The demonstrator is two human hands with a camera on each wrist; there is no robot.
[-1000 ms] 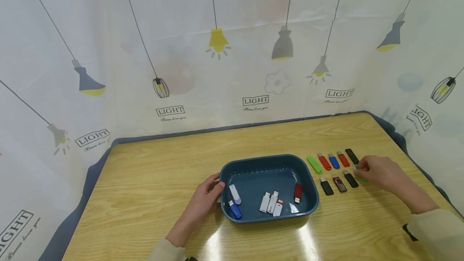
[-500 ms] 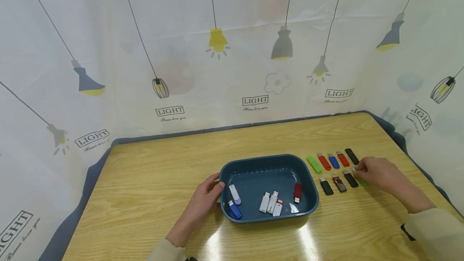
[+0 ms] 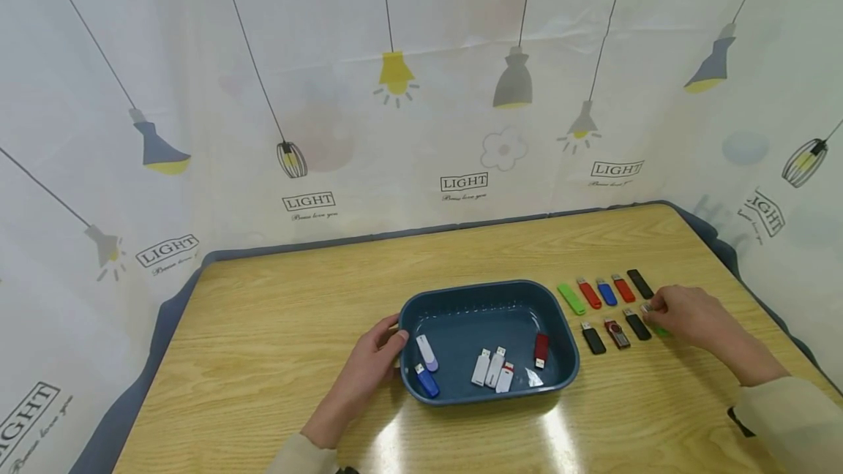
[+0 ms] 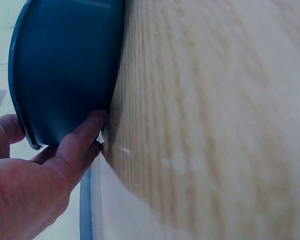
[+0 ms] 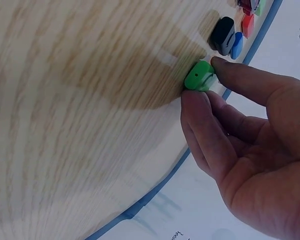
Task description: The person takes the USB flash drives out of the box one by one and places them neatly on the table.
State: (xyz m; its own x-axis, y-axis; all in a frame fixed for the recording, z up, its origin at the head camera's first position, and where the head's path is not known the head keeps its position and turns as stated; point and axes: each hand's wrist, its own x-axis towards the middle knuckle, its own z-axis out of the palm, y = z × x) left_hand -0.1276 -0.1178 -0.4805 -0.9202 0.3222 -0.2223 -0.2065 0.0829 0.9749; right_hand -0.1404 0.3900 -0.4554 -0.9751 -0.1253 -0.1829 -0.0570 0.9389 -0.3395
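A dark blue tray (image 3: 461, 324) stands on the wooden table, and my left hand (image 3: 372, 360) holds its left end. In the left wrist view, the thumb lies over the rim while fingers bear on the outer wall. To the tray's right, my right hand (image 3: 694, 317) pinches a green USB stick (image 5: 199, 76) between thumb and fingers, low at the tabletop. Its metal plug shows beside the fingertips in the head view; most of its body is hidden there. Beside it, a black USB stick (image 3: 637, 325) ends the near row.
Two rows of USB sticks lie right of the tray, including a bright green one (image 3: 571, 299), a blue one (image 3: 607, 292) and a long black one (image 3: 639, 284). Inside the tray are three white sticks, a blue one (image 3: 426, 381), a lilac-white one (image 3: 426, 353) and a dark red one (image 3: 541, 351).
My right hand has shifted very slightly at the green USB stick, keeping its pinch. The left hand and the tray stay where they were.
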